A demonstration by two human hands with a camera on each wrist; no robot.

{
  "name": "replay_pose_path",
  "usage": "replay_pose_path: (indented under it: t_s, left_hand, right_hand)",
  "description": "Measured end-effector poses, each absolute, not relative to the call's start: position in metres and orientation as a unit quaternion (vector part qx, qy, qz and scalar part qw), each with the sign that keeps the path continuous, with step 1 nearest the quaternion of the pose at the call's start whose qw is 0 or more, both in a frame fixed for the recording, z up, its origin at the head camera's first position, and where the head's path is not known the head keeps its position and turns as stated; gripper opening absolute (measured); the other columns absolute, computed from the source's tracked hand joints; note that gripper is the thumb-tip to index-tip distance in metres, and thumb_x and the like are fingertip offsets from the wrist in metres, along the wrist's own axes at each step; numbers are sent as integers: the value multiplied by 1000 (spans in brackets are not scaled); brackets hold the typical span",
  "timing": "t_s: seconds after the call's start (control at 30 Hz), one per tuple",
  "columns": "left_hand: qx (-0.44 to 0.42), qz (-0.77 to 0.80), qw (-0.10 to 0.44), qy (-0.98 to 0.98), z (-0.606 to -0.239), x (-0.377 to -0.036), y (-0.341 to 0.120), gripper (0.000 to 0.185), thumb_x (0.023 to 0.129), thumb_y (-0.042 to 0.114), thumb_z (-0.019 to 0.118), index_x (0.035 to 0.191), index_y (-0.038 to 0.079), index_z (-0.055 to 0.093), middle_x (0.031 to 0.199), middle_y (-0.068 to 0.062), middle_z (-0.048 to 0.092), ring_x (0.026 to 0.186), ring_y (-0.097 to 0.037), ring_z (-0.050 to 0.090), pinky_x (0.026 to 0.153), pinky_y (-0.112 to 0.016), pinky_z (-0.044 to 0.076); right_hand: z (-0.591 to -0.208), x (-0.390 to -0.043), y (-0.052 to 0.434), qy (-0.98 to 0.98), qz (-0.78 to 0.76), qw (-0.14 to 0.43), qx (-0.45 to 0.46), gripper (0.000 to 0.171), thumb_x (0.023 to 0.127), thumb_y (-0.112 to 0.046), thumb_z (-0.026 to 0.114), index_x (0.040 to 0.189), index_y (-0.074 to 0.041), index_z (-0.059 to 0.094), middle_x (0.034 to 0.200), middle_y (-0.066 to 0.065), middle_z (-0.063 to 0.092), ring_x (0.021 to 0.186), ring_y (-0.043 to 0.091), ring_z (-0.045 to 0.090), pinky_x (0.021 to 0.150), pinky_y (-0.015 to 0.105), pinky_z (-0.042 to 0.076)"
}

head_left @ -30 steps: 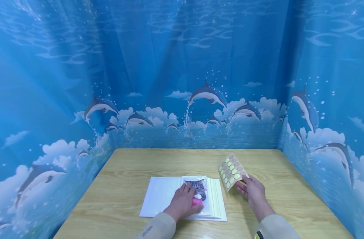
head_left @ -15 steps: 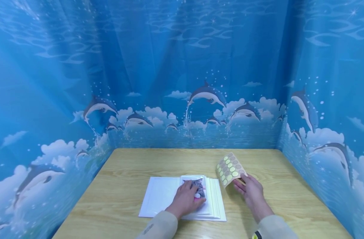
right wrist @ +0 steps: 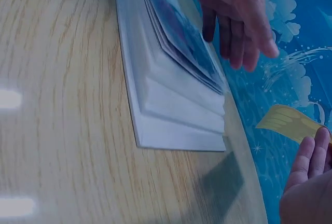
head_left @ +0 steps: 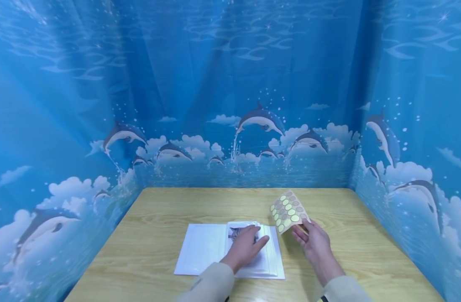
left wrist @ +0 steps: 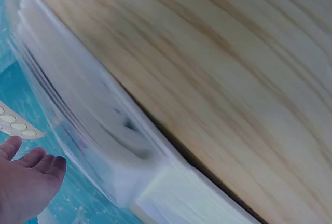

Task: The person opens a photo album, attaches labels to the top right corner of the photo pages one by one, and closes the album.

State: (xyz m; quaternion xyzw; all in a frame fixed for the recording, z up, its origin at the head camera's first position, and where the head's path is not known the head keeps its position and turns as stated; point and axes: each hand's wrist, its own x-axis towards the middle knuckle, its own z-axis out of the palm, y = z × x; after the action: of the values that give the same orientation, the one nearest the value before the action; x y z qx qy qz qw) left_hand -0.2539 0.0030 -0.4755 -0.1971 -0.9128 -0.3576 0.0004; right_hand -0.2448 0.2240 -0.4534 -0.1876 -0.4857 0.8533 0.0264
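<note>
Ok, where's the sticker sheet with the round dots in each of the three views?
Head: sticker sheet right of centre, curled, held up by the right hand.
Left wrist: only a corner at the left edge, above fingertips.
Right wrist: a yellow strip at the right edge, above the fingers.
Shared landmark: the white album on the wooden table.

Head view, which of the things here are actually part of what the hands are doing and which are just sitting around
In use:
- left hand, fingers straight, resting on the open white album
- cat photo on its page, partly under that hand
- right hand holding the curled sticker sheet

Just there:
- wooden table
- blue dolphin curtain
</note>
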Motion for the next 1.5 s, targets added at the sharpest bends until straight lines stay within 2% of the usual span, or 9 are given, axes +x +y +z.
replay_pose_path:
  t_s: [0.2,0.33,0.43,0.57,0.7,0.8,1.0,1.23,1.5]
  left_hand:
    - [-151,-436,-35,-887,-469,-255,18,68,101,56,41,140,2,52,142,-18,53,133,-37,46,111,-56,34]
    - [-102,-518,-74,-846,-466,-258,25,69,100,61,39,140,7,54,140,-15,56,131,-38,48,108,-61,35]
    - [-74,-589,-111,-797,-462,-260,29,70,99,63,39,140,7,53,137,-17,57,124,-41,53,104,-63,38]
    - [-42,-654,-135,-743,-460,-266,33,72,100,61,40,136,1,54,124,-18,61,112,-37,59,97,-55,47]
    - [-14,-700,-126,-703,-460,-274,38,63,101,52,46,128,-3,58,109,-9,65,102,-25,63,90,-41,55]
    - [2,-716,-113,-689,-459,-277,38,57,101,48,51,128,-1,58,106,-6,66,96,-20,65,87,-36,57]
    - [10,-731,-90,-676,-455,-282,37,46,98,38,62,127,3,58,103,-5,68,92,-18,67,83,-33,58]
    - [-3,-765,-94,-637,-452,-283,35,32,95,19,66,122,2,59,101,-7,71,90,-19,69,82,-31,59]
    - [-6,-757,-112,-643,-450,-279,32,26,94,16,66,117,6,65,97,-6,73,86,-20,70,81,-33,59]
  right_hand:
    - [-447,-239,219,-470,865,22,-173,27,105,-20,49,129,-8,47,101,-2,64,92,12,69,101,33,49]
    - [-442,-237,214,-458,874,18,-164,25,105,-19,50,128,-10,47,100,-3,65,93,12,69,102,33,49]
    - [-440,-235,210,-449,879,15,-158,21,105,-19,50,124,-11,48,97,-3,66,92,12,69,101,32,49]
    - [-438,-233,208,-441,884,8,-154,17,104,-17,51,120,-11,50,96,-2,66,91,12,69,102,33,49]
    - [-439,-232,207,-439,885,2,-153,16,104,-17,51,118,-11,51,97,-1,68,91,13,69,99,32,51]
    - [-441,-232,207,-445,883,1,-152,17,104,-17,50,120,-10,49,96,-1,68,91,13,69,99,32,51]
    - [-446,-233,208,-468,870,6,-158,20,104,-15,48,123,-8,46,93,-2,69,88,12,71,101,35,50]
    - [-448,-232,213,-483,860,3,-164,19,103,-12,50,121,-6,48,90,0,69,84,14,72,93,34,55]
    - [-449,-234,218,-533,830,-1,-163,35,102,-14,52,133,0,45,93,0,69,84,13,71,92,35,55]
